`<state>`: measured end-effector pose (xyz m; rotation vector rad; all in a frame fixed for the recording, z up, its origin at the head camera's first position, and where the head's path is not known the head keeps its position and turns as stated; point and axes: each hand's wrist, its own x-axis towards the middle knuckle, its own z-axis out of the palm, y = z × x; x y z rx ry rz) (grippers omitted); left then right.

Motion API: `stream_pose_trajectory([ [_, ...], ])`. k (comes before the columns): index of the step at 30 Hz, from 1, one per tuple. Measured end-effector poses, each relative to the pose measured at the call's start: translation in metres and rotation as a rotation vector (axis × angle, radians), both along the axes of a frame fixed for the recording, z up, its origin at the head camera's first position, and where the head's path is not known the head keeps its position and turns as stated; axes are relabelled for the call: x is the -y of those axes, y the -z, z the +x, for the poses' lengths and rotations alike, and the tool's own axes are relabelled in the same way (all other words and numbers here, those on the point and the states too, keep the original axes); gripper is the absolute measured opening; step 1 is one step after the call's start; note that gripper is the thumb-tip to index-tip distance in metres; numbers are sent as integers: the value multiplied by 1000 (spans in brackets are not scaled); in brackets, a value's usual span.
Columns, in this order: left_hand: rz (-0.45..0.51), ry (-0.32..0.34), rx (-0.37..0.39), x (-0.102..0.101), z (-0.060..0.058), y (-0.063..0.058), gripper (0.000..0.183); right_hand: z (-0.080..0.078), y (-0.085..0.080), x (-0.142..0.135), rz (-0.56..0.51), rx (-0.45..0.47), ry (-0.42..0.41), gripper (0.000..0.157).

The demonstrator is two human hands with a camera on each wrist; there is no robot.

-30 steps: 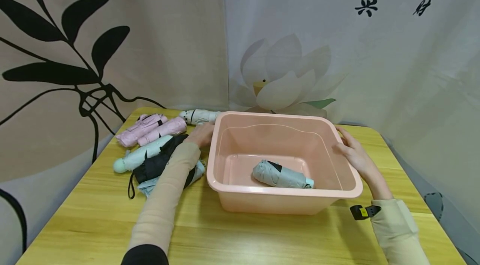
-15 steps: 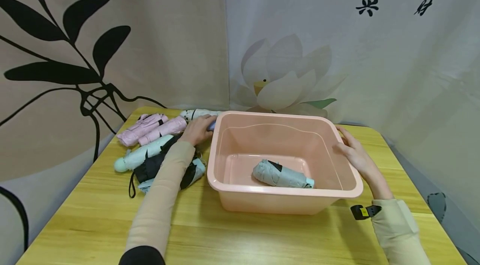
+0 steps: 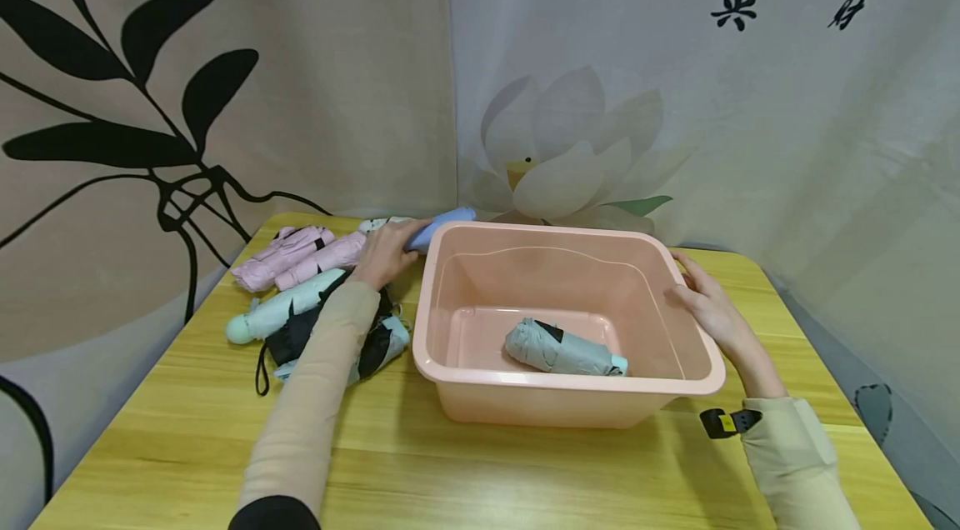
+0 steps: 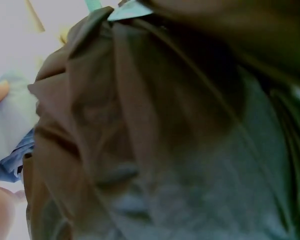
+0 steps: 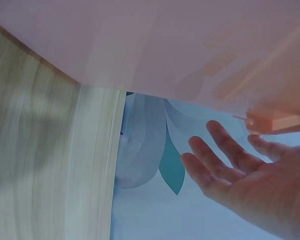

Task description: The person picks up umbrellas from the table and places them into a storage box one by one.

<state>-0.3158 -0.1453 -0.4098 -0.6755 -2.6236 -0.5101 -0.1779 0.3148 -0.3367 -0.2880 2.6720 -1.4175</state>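
In the head view my left hand [image 3: 386,251] grips a slim blue folded umbrella [image 3: 442,226] behind the tub's left rim. A dark folded umbrella [image 4: 140,130] fills most of the left wrist view, with fingers [image 4: 0,215] and pale blue fabric at the left edge. My right hand [image 3: 705,305] holds the right rim of the pink plastic tub [image 3: 570,409], thumb over the edge. The right wrist view shows its other fingers [image 5: 225,155] loosely spread below the rim. Inside the tub lies a grey-blue folded umbrella [image 3: 562,348].
Several folded umbrellas lie left of the tub: two pink ones [image 3: 300,259], a mint one [image 3: 288,307], a black one [image 3: 296,338] and a light blue one [image 3: 390,342]. A white one [image 3: 375,224] is partly hidden behind my left hand. The wooden table [image 3: 525,480] ends at a printed curtain.
My left hand has moved up and left from beside the tub, lifting the blue umbrella into sight above the rim. My right hand and the tub have stayed put.
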Motion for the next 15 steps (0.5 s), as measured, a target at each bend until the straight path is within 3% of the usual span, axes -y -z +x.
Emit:
stream_pose_trajectory([
  [15, 1, -21, -65, 7, 8, -20, 58, 1, 0, 0, -19, 10, -8, 56],
])
